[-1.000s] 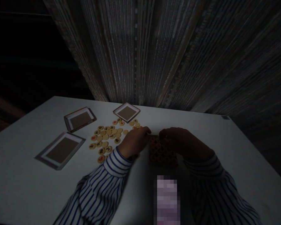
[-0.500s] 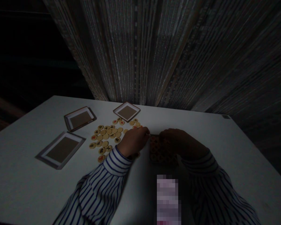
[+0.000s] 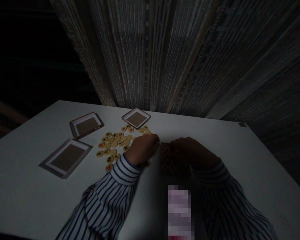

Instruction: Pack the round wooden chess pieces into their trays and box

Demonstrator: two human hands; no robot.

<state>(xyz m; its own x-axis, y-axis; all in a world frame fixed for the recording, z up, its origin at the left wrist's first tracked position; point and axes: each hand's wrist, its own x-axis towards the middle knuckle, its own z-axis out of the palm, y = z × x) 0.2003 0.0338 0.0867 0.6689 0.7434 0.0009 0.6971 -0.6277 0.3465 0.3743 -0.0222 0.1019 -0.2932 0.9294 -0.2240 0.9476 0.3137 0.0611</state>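
Observation:
Round wooden Chinese chess pieces (image 3: 118, 140) with red or black characters lie scattered on the white table, some showing plain faces. My left hand (image 3: 143, 149) is over their right side, its fingers pinched together near the left edge of a dark, shallow box (image 3: 162, 170). What that pinch holds, if anything, is hidden. Inside the box, several pieces (image 3: 165, 156) lie close together in deep shadow. My right hand (image 3: 196, 151) reaches over the box's far right part with fingers curled down, touching or just above the pieces there; its fingertips are too dark to make out.
Three shallow trays or lids with brown centres lie on the white table (image 3: 27, 193): one at the left front (image 3: 90, 145), one behind it (image 3: 73, 130), one at the back (image 3: 147, 116). A striped curtain (image 3: 150, 60) hangs behind the table's far edge.
The view has shifted slightly. Both hands keep nearly the same places at the box; the left hand's fingers have moved only a little, and the scattered pieces lie as before.

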